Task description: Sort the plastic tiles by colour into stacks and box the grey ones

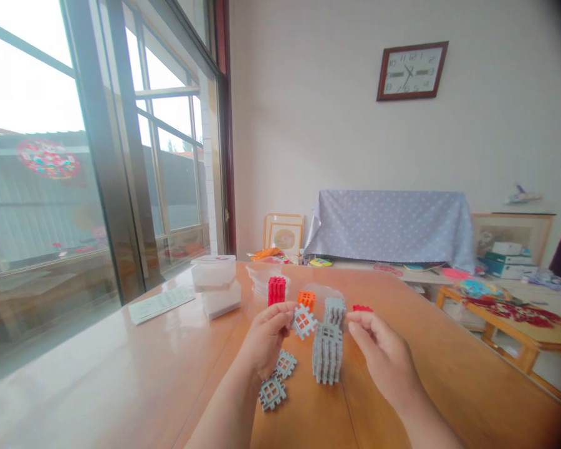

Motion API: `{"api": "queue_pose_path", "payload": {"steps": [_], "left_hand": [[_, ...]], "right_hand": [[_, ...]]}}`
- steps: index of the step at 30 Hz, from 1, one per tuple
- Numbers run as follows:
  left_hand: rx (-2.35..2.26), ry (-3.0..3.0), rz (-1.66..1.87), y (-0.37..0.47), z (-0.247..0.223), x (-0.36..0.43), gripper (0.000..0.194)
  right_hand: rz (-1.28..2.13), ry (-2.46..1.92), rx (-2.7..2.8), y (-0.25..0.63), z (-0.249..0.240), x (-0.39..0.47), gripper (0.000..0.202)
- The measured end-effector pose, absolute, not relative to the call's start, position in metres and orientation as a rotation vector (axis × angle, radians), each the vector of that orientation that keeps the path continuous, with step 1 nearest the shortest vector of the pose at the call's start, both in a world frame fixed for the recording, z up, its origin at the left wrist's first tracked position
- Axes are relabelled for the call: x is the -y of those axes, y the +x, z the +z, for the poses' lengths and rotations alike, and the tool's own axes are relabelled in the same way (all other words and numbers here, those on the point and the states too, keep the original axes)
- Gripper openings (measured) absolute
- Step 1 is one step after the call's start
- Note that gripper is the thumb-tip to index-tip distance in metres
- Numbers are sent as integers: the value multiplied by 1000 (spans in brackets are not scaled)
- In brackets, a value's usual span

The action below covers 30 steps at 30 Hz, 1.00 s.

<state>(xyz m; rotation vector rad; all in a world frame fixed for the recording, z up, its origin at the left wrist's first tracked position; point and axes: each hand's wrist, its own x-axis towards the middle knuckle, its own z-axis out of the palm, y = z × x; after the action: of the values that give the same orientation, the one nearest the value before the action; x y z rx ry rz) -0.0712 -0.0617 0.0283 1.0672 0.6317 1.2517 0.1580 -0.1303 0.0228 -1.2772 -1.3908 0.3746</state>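
Head view: left hand [267, 337] pinches a gray tile [304, 321], right hand [384, 349] slightly parted.

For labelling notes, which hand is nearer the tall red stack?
Left. The left hand is in front of the tall red stack; the right hand is farther right, past the gray stacks.
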Motion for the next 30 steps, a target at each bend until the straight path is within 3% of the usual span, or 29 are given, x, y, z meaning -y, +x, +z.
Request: {"api": "queue_pose_path", "payload": {"steps": [9,20,30], "left_hand": [[-552,1107,1086,-62,33,80,18],[-552,1050,1040,-57,30,79,32],[-731,1071,1192,-63,22,65,36]], "right_hand": [[284,-1195,1774,137,33,151,65],[314,-1176,1840,136,29,145,57],[419,-1331,1502,155,25,128,56]]}}
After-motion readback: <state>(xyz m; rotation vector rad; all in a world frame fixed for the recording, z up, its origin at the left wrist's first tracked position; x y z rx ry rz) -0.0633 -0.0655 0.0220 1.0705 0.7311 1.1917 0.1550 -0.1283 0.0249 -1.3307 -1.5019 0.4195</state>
